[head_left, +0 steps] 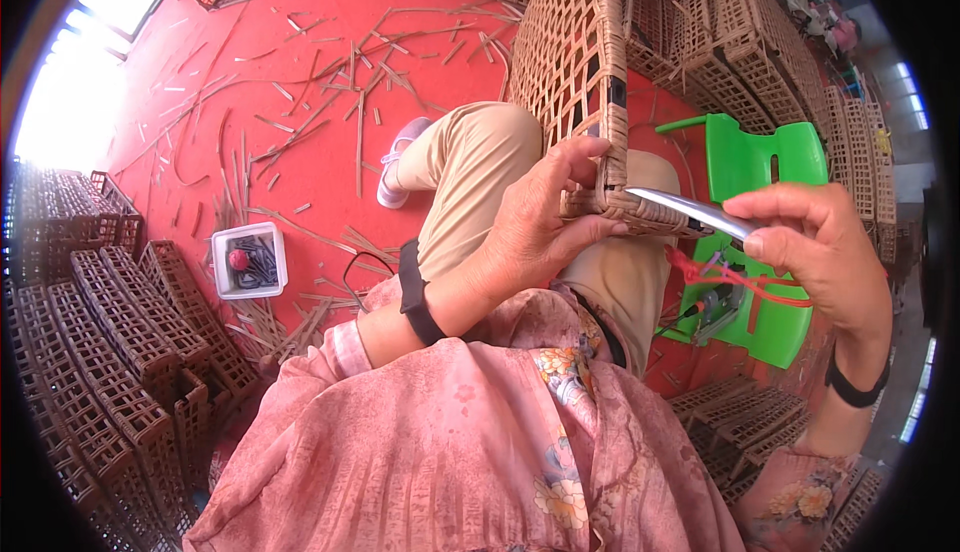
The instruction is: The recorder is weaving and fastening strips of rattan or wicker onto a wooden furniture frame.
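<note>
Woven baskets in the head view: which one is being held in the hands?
The light tan open-weave basket resting on the knee: the left hand grips its lower corner and the right hand pushes a metal blade into it. The darker baskets sit stacked on the floor.

left hand (535, 227) grips wicker basket (580, 72) | right hand (815, 247) holds blade (685, 209)

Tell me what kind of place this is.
Probably a basket-weaving workshop: stacks of woven panels, cane offcuts strewn on the red floor, and the left hand steadying a woven basket against a metal tool.
</note>
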Action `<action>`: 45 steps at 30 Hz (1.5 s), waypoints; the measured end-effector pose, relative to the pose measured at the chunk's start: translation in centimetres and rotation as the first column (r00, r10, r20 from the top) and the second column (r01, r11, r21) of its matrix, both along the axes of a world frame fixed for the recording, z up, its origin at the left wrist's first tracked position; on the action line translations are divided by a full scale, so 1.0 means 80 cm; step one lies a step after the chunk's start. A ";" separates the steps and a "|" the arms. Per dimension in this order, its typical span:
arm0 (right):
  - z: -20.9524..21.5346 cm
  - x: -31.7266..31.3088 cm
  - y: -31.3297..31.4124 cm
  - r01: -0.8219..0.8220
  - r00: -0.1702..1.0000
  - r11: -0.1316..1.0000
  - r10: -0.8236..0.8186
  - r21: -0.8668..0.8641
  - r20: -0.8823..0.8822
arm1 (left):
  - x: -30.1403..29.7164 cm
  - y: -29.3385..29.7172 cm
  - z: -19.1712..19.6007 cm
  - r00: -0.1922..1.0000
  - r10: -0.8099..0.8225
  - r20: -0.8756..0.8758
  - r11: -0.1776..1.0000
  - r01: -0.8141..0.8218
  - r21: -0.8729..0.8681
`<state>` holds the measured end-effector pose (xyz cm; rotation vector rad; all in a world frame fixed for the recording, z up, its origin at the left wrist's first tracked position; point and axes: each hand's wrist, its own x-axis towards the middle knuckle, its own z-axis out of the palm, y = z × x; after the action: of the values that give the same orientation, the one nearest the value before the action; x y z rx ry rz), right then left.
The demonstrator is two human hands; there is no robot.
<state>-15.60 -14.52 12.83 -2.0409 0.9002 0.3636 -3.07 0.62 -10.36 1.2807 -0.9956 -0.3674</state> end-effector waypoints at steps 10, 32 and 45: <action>-0.041 -0.036 0.054 0.098 0.980 0.972 -0.057 -0.212 0.190 | 0.011 0.001 0.003 1.000 0.017 0.007 0.997 -0.017 -0.071; -0.147 -0.140 0.057 0.535 0.544 0.762 -0.641 0.365 0.541 | 0.020 0.015 0.002 0.890 0.233 0.392 0.969 -0.245 -0.020; -0.393 -0.244 -0.091 0.863 0.142 0.300 -0.916 0.406 0.375 | 0.003 0.009 0.016 0.912 0.160 0.379 0.951 -0.245 0.189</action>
<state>-35.12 -21.77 -18.58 -1.0069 1.4812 -0.8477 -2.79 1.32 -9.11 1.6924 -1.1349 -0.0862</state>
